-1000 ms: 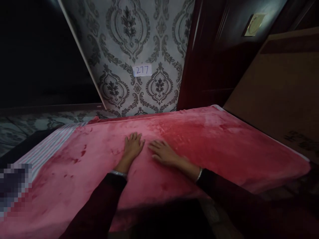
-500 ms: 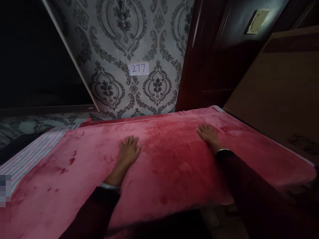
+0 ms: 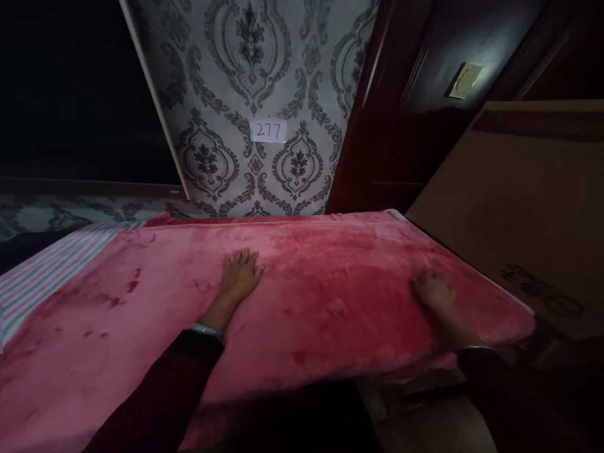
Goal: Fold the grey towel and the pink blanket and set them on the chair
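Damask-patterned wallpaper [image 3: 255, 165] in grey covers the wall at the back, with a paper label [image 3: 268, 131] reading 277 on it, a dark screen [image 3: 80, 94] to the left and a dark red wooden panel [image 3: 377, 138] to the right. Before this wall lies the pink plush blanket [image 3: 325, 321], spread broadly across the middle of the view, with a striped cloth [image 3: 61, 264] along its left end and a cardboard box [image 3: 523, 189] standing just beside its right edge. What supports the blanket from below, I cannot make out. The left hand [image 3: 241, 275] rests palm down on the blanket, its fingers extended and slightly apart, and it has hold of nothing. The right hand [image 3: 433, 290] is at the right part of the blanket, blurred; it seems open and no fold is visibly pinched in it, but how widely its fingers are spread I cannot tell. In my judgement, if the right hand presses too strongly toward the box, the soft pile could drag and gather into wrinkles between the two hands. The near edge hangs unevenly, so a strong pull toward the body might make the blanket slide down. A wide sweep to the right could also knock against the box.
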Motion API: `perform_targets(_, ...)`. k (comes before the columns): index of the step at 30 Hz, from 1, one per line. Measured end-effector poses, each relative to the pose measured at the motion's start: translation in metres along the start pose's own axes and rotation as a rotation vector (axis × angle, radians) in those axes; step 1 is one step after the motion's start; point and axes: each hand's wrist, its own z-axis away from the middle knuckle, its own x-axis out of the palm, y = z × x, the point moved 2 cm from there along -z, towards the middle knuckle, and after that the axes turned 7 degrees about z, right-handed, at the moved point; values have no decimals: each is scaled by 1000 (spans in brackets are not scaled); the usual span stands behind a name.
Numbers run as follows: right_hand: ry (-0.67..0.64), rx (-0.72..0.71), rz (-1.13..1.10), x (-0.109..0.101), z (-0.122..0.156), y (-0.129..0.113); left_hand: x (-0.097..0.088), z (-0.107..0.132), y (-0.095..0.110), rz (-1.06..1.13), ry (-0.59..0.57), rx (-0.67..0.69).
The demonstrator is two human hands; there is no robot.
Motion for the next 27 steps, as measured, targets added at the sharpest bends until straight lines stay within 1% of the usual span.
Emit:
perform_targets(2,2,-314,-148,-15,20,-65,-1,1,0,16,14,9)
perform_targets(4,-15,-619,-274,-27,48,-134,-3,3,-1,41,43,22)
perform_targets(5,-30,-746,-316,-32,64,-165,-5,4,-1,55,65,32)
perform_targets(6,-47,-858,-343,-36,80,-192,-5,5,-1,70,86,52)
perform_targets(7,-62,-933,-356,-38,94,-214,-6,7,-1,84,104,87)
perform_targets(8,-74,-982,-362,-39,107,-230,-5,10,1,97,112,140)
perform_targets(10,-95,-1006,-357,-36,125,-247,0,17,8,127,82,301)
perform_targets(13,-84,-963,-355,-26,133,-248,13,24,25,183,-50,575)
perform_targets(14,-67,-953,-363,-22,133,-246,17,22,30,200,-96,632)
perform_targets(16,-31,-948,-389,-15,131,-243,22,10,35,214,-180,669)
perform_targets(18,-10,-947,-412,-10,129,-242,19,-15,28,194,-247,612)
perform_targets(19,-5,-946,-419,-8,128,-242,15,-29,20,170,-267,551)
perform_targets(21,-3,-944,-428,-5,128,-242,3,-57,-9,105,-259,336)
perform_targets(23,3,-939,-434,-3,129,-241,-12,-74,-48,40,-180,35)
perform_targets(24,9,-937,-436,-3,129,-241,-19,-77,-68,16,-128,-95)
perform_targets(25,14,-937,-438,-2,129,-241,-25,-76,-89,-7,-63,-227)
perform_targets(26,19,-939,-438,-1,129,-241,-31,-71,-109,-27,26,-364)
perform_targets(27,23,-942,-437,-1,129,-241,-35,-63,-127,-39,97,-462)
